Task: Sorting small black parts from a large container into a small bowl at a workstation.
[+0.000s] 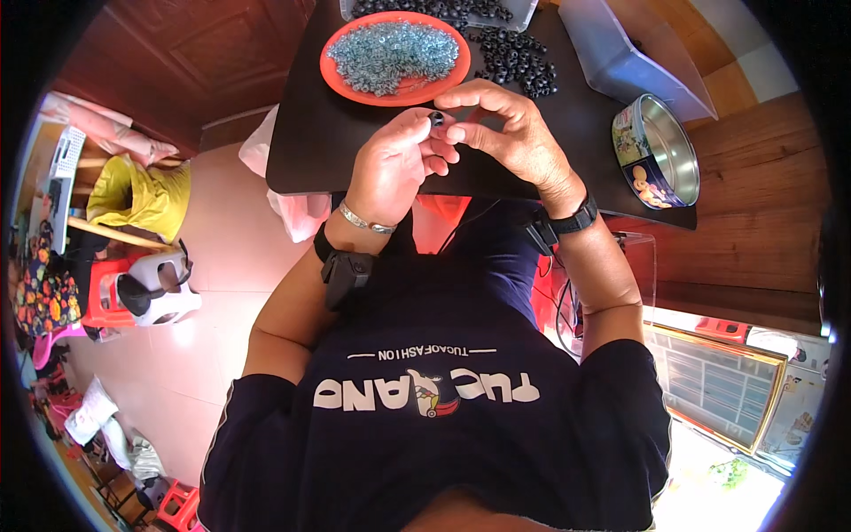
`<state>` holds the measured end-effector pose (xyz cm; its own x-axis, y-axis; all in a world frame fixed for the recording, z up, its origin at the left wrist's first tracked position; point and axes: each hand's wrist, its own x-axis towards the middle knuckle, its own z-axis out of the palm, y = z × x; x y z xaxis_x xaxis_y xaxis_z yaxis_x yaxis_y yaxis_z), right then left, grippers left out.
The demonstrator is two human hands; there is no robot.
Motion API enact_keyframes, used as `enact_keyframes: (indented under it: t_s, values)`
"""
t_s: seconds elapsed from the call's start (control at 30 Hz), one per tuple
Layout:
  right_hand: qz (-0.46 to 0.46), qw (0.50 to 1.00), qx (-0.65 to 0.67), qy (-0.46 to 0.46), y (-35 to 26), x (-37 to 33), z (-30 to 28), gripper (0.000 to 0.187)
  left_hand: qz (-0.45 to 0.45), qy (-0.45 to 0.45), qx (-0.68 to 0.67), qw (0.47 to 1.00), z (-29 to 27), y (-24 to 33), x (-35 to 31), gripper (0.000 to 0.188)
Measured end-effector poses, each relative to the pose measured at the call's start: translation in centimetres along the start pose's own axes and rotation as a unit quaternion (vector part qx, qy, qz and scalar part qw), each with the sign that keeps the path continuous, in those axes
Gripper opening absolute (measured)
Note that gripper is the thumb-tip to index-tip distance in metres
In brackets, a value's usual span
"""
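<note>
Above the near edge of the dark table, my two hands meet. Between the thumb and fingers of my left hand (390, 160) is a small, round, shiny black piece (436, 119). My right hand (519, 137) curls in from the other side, its thumb and index fingertips close against that piece. Whatever the right fingertips pinch is too small to make out. Just beyond the hands, an orange-red plate (331, 78) carries a heap of tiny shiny bluish-silver pieces (390, 55). A pile of similar black pieces (519, 66) lies on the tabletop to its right.
A translucent bin (523, 16) of black pieces stands at the far edge. At the right are a tilted clear plastic bin (634, 62) and a round printed tin (660, 151). The dark table (310, 151) ends near my lap. A white-and-red stool (160, 288) stands to the left.
</note>
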<state>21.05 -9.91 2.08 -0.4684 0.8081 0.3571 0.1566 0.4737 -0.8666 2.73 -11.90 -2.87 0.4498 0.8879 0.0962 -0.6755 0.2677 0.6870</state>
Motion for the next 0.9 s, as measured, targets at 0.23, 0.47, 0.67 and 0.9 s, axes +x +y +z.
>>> enact_keyframes:
  t_s: [0.23,0.47,0.67,0.9]
  values:
    - [-0.078,0.996,-0.029,-0.010,0.2,0.3,0.5,0.023,0.005,-0.004,0.024,1.000,0.5,0.2,-0.6,0.027]
    - [-0.053,0.998,-0.040,-0.020,0.1,0.5,1.4,0.019,0.004,0.004,0.022,1.000,-0.8,0.1,-1.0,0.026]
    - [0.018,0.998,-0.052,-0.015,-0.2,3.4,0.5,0.013,0.022,0.032,0.049,0.998,-2.0,1.9,-1.7,0.024]
    - [-0.092,0.921,-0.370,-0.081,2.0,8.3,-0.8,0.013,0.029,0.051,-0.009,0.998,-3.8,2.7,-2.0,0.024]
